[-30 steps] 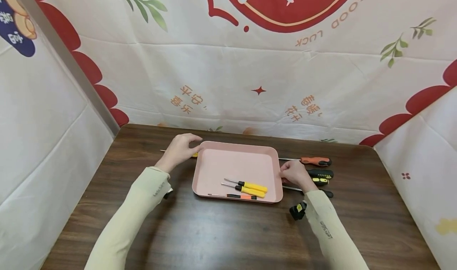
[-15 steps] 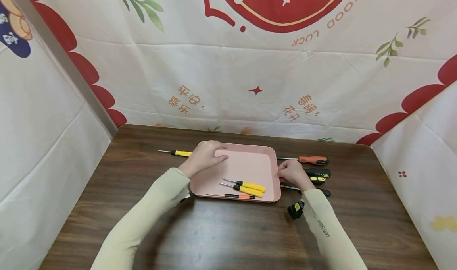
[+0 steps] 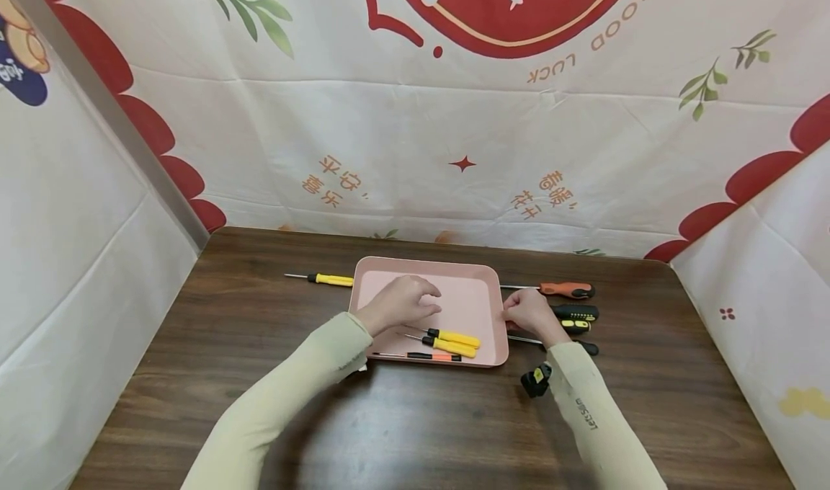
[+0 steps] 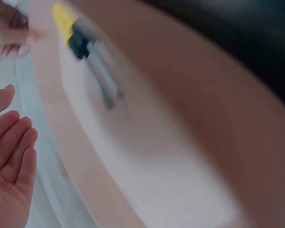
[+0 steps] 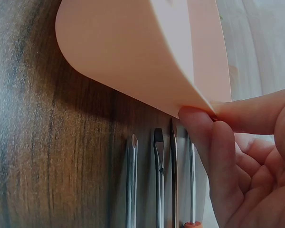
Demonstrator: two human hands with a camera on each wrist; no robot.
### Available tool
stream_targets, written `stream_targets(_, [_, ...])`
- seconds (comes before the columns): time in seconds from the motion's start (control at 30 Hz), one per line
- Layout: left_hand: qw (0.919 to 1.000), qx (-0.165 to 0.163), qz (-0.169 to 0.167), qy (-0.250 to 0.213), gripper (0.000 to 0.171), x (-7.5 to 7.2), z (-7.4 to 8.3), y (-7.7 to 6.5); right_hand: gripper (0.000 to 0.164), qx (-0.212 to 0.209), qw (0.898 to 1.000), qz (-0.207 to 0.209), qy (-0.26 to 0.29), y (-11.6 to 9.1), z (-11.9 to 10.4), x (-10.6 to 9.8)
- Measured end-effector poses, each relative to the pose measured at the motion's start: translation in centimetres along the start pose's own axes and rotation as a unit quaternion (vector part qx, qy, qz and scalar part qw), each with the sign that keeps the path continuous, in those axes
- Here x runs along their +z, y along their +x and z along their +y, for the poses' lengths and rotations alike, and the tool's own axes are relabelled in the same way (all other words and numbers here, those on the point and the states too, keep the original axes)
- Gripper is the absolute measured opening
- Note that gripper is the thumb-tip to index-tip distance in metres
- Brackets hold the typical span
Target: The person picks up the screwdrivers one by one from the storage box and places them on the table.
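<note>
A pink rectangular tray (image 3: 389,265) lies on the table, with two yellow-handled screwdrivers (image 3: 456,341) and a slim black-and-orange screwdriver (image 3: 433,357) near its front wall. My left hand (image 3: 402,303) hovers over the tray's left half, fingers loosely bent and holding nothing. In the left wrist view the yellow-handled pair is blurred, and the left palm (image 4: 12,161) shows bare. At the tray's right side my right hand (image 3: 530,311) pinches the rim between thumb and fingers. The right wrist view shows that pinch on the tray wall (image 5: 133,57) closely.
Left of the tray lies another yellow-handled screwdriver (image 3: 332,280). To the right are an orange-handled screwdriver (image 3: 567,290) and several dark-handled ones (image 3: 576,312), their shafts (image 5: 160,185) pointing at the tray. A small black object (image 3: 536,380) sits by the right wrist. A printed cloth (image 3: 415,151) hangs behind.
My left hand has moved from the tray's left edge rightward and nearer, over the tray, uncovering the screwdriver at left. My right hand keeps its pinch on the rim.
</note>
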State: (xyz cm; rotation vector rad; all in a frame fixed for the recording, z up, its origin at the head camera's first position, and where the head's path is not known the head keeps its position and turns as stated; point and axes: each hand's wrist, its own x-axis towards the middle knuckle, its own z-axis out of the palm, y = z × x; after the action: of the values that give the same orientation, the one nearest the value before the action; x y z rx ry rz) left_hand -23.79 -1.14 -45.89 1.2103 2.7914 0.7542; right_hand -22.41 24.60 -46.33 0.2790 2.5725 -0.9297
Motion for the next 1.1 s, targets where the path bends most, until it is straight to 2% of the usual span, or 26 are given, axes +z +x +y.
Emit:
stream_targets(0.17, [0.9992, 0.022, -0.029, 0.014, 0.027, 1.2, 0.7, 0.4, 0.008, -0.007, 1.000, 0.000, 0.001, 0.0, 0.1, 0.0])
stream_targets(0.3, [0.9986, 0.033, -0.041, 0.006, 0.026, 1.7, 0.9, 0.8, 0.009, -0.010, 1.000, 0.003, 0.004, 0.0, 0.2, 0.0])
stream_targets(0.5, [0.9975, 0.031, -0.063, -0.004, 0.023, 2.3, 1.0, 1.3, 0.010, -0.011, 1.000, 0.003, 0.009, 0.0, 0.3, 0.0])
stream_targets(0.83, [0.9908, 0.019, -0.134, -0.009, 0.023, 3.3, 1.2, 1.8, 0.010, -0.002, 1.000, -0.003, 0.007, 0.1, 0.1, 0.0])
stream_targets(1.1, [0.9884, 0.028, -0.149, -0.008, 0.014, 3.9, 1.0, 1.7, 0.012, -0.002, 1.000, -0.007, 0.007, 0.0, -0.1, -0.1])
